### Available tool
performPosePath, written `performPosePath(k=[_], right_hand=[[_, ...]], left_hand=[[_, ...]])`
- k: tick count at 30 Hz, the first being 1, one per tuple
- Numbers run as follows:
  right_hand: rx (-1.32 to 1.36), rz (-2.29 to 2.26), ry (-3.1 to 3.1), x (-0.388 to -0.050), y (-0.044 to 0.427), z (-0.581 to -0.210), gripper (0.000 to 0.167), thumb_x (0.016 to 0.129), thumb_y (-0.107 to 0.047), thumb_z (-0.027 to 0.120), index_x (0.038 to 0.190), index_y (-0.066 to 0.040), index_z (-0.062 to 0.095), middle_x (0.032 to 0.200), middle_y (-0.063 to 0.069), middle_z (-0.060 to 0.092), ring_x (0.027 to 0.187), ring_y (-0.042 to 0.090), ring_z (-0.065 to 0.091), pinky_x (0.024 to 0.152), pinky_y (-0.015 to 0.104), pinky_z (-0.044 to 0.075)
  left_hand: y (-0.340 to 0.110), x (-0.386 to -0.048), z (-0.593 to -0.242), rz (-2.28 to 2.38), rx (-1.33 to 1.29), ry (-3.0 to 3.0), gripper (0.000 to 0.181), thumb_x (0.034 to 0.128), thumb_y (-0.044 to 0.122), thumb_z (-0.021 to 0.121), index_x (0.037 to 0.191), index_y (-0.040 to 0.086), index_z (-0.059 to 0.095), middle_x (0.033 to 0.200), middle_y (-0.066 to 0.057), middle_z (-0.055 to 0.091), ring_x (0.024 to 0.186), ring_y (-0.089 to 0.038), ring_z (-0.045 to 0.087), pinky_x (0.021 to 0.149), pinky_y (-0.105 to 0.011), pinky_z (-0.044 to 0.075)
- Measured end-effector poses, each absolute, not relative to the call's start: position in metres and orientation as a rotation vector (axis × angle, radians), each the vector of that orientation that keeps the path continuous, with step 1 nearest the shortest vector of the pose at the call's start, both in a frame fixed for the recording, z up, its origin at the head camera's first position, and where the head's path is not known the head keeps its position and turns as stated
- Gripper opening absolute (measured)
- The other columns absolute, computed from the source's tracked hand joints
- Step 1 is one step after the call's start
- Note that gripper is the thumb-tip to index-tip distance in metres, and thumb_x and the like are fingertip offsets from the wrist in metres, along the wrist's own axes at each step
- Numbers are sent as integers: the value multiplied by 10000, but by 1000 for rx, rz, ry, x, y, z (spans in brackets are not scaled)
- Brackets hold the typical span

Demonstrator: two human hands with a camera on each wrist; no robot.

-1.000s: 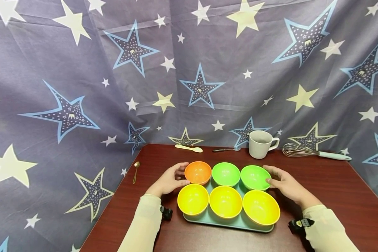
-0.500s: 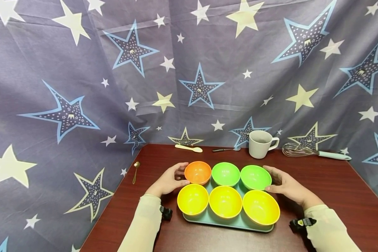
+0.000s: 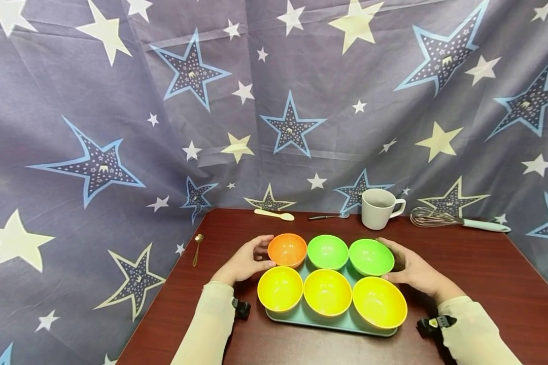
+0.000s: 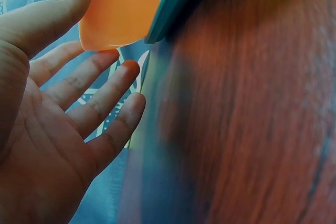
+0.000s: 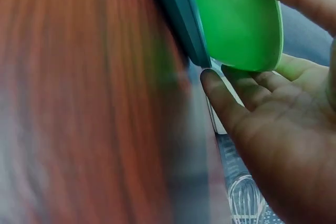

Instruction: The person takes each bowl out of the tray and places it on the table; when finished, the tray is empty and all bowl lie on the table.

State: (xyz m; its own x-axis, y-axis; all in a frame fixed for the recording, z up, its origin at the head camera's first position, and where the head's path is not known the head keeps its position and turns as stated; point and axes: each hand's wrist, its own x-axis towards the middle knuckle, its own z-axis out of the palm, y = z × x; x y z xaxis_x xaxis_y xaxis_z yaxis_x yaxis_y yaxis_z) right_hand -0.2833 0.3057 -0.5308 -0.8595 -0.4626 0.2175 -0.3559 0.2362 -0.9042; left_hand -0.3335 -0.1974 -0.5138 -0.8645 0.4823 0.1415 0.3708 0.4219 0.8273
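Note:
In the head view, a green tray bears two rows of bowls. An orange bowl, a middle green bowl and a right green bowl form the back row. In front are a left yellow bowl, a middle yellow bowl and a right yellow bowl. My left hand rests at the orange bowl's left side, its fingers spread and fairly straight in the left wrist view. Around the right green bowl's outer side lie the extended thumb and fingers of my right hand.
Along the back of the brown table lie a cream spoon, a dark-handled utensil, a grey mug and a whisk. A small gold spoon lies near the left edge. A star-patterned cloth hangs behind.
My right hand shifts slightly, its thumb now lower on the right green bowl's near side. The right yellow bowl sits a touch nearer the front. My left hand keeps still.

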Motion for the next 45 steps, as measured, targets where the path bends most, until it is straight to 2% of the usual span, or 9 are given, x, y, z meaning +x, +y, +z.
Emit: performPosePath(k=[5, 12, 19, 22, 25, 32, 40, 45], right_hand=[[-770, -1716, 2432, -283, 304, -531, 934, 866, -50, 833, 1609, 65, 279, 1620, 281, 349, 1310, -29, 499, 1034, 126, 385], [-680, -1674, 2533, -284, 304, -531, 945, 851, -105, 870, 1607, 34, 319, 1595, 253, 411, 1273, 25, 550, 990, 157, 448], [-626, -1660, 2556, -283, 304, -531, 953, 851, -131, 879, 1607, 33, 323, 1597, 262, 406, 1236, 11, 563, 959, 176, 480], [-612, -1683, 2538, -283, 304, -531, 951, 849, -117, 880, 1605, 34, 325, 1591, 266, 412, 1228, 22, 573, 957, 178, 483], [-595, -1704, 2525, -283, 303, -531, 947, 844, -105, 883, 1599, 42, 330, 1568, 274, 437, 1204, 43, 601, 949, 185, 494], [-562, -1770, 2485, -282, 302, -529, 942, 841, -70, 877, 1589, 68, 322, 1552, 295, 441, 1179, 36, 620, 938, 196, 512], [-555, -1888, 2427, -281, 308, -525, 935, 842, 9, 848, 1589, 92, 292, 1516, 335, 446, 1138, 61, 655, 926, 214, 535], [-559, -1920, 2436, -278, 318, -521, 920, 852, 44, 828, 1594, 86, 286, 1500, 266, 471, 1144, 62, 656, 917, 228, 549]], left_hand=[[-199, -336, -514, 1374, 757, 2573, 785, 912, 203, 849, 1573, 80, 443, 1409, -137, 592, 1219, -308, 642, 1008, -503, 535], [-200, -338, -516, 1350, 737, 2577, 804, 909, 233, 853, 1582, 95, 435, 1406, -122, 593, 1222, -276, 640, 1019, -465, 533], [-201, -336, -517, 1397, 761, 2562, 772, 910, 212, 853, 1567, 112, 459, 1386, -132, 608, 1204, -297, 646, 1008, -508, 533], [-199, -336, -517, 1432, 763, 2544, 772, 906, 147, 848, 1563, 64, 451, 1378, -186, 603, 1205, -369, 636, 1011, -578, 513], [-199, -337, -519, 1448, 768, 2534, 771, 903, 129, 848, 1560, 51, 452, 1372, -200, 602, 1204, -389, 632, 1011, -603, 503], [-203, -338, -520, 1417, 781, 2544, 780, 907, 226, 856, 1566, 99, 458, 1364, -135, 615, 1195, -296, 646, 1006, -527, 528], [-203, -339, -522, 1411, 767, 2548, 767, 908, 225, 855, 1560, 115, 469, 1349, -110, 628, 1177, -273, 658, 993, -503, 539], [-202, -338, -521, 1418, 759, 2541, 769, 904, 220, 859, 1561, 118, 472, 1345, -114, 630, 1173, -284, 657, 999, -521, 533]])
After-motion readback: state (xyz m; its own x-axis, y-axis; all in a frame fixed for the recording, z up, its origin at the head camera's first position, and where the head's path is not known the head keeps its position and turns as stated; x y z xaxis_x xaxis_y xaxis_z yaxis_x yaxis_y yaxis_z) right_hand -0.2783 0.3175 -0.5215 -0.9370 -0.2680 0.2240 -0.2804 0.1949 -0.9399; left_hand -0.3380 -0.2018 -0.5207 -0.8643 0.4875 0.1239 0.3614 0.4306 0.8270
